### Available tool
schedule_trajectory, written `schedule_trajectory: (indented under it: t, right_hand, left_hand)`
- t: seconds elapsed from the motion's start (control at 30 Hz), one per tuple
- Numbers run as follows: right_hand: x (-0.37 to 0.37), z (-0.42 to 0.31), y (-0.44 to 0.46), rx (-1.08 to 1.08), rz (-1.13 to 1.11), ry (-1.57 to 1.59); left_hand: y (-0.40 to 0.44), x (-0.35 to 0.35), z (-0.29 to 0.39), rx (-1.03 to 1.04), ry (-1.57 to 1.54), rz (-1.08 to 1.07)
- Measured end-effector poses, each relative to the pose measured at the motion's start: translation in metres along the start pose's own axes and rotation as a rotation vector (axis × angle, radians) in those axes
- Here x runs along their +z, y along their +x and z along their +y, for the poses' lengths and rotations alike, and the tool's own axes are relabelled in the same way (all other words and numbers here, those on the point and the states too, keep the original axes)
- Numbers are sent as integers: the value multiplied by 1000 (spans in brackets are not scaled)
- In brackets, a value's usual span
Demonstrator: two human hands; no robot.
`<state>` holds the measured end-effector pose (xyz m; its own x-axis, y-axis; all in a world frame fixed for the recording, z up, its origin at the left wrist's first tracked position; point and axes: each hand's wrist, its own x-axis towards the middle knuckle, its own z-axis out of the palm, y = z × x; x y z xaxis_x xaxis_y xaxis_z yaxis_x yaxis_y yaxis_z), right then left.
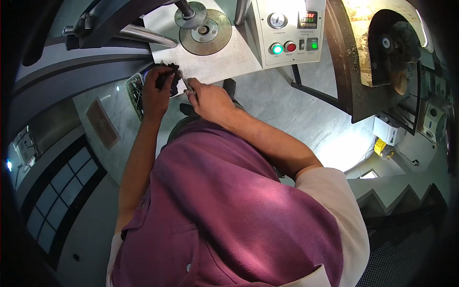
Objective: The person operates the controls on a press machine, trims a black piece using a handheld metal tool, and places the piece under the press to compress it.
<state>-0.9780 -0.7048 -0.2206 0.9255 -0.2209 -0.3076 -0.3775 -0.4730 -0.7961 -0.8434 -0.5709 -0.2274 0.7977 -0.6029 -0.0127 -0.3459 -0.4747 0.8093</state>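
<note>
At the lower left corner of a white machine table (224,68), my left hand (158,91) is closed on a dark, irregular piece (175,82). My right hand (209,99), just to the right, pinches a thin metallic tool (184,83) whose end points toward the dark piece. The tool's exact kind is too small to tell. Beyond my hands, a round metal plate (215,40) lies on the table, with a threaded spindle and disc (191,18) above its left side.
A control box (287,52) with a gauge, display and buttons stands at the back right. Right of it is a machine (356,95) with a rounded opening. A tray of small parts (136,98) sits beside my left wrist. Metal bars (148,36) cross at upper left.
</note>
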Motion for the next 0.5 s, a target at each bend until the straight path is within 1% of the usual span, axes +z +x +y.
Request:
schedule_trajectory:
  t: [0.3, 0.4, 0.43, 0.5]
  right_hand:
    - [5, 3, -1, -15, -3, 41]
    - [7, 1, -1, -10, -6, 75]
    - [7, 0, -3, -2, 0, 114]
    - [8, 1, -1, 1, 1, 96]
  left_hand:
    - [-2, 4, 4, -55, -13, 12]
    - [-5, 5, 14, -53, 46, 47]
    - [-6, 5, 17, -86, 30, 45]
    - [-7, 6, 15, -119, 15, 46]
